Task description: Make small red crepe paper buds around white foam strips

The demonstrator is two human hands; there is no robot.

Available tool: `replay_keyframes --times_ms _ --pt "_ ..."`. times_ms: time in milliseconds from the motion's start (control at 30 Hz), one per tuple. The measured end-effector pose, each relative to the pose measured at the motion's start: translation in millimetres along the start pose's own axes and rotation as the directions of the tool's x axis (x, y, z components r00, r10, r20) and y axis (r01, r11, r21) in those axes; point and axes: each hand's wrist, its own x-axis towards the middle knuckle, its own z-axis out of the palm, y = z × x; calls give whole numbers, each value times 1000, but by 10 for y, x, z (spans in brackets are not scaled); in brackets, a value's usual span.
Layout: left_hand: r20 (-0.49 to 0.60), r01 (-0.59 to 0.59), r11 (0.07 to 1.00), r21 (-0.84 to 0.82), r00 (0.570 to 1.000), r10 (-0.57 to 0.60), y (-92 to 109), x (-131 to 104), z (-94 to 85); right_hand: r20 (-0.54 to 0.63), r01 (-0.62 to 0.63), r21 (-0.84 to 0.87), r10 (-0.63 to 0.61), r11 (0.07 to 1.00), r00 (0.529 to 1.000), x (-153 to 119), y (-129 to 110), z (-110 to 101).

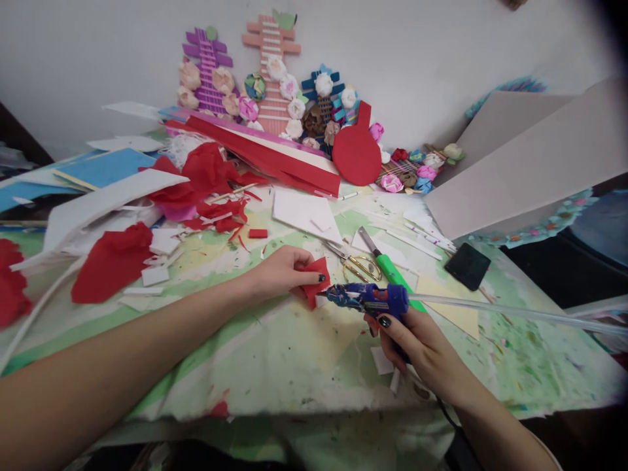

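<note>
My left hand (pixel 282 271) pinches a small piece of red paper (pixel 315 280) above the middle of the table. A bit of white shows at the lower edge of that piece. My right hand (pixel 412 343) is wrapped round the handle of a blue glue gun (pixel 377 297), its nozzle pointing left at the red paper. Whether the nozzle touches the paper I cannot tell. From the back of the gun a long clear glue stick (pixel 500 312) sticks out to the right. Just beyond lie gold-handled scissors (pixel 362 268) and a green utility knife (pixel 390 267), partly hidden by the gun.
Crumpled red paper (pixel 115 261) and white foam scraps lie at left. A red guitar-shaped cutout (pixel 357 154) leans at the back among flower-covered decorations. A black phone (pixel 468 266) rests at right, near a large pale board (pixel 534 150). A stained cloth (pixel 275 366) covers the table.
</note>
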Motion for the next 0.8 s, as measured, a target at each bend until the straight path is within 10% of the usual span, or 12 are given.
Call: replay_keyframes --times_ms 800 --pt "-20 -20 1000 24 1000 20 -14 2 3 34 149 -170 -145 974 989 -111 77 -54"
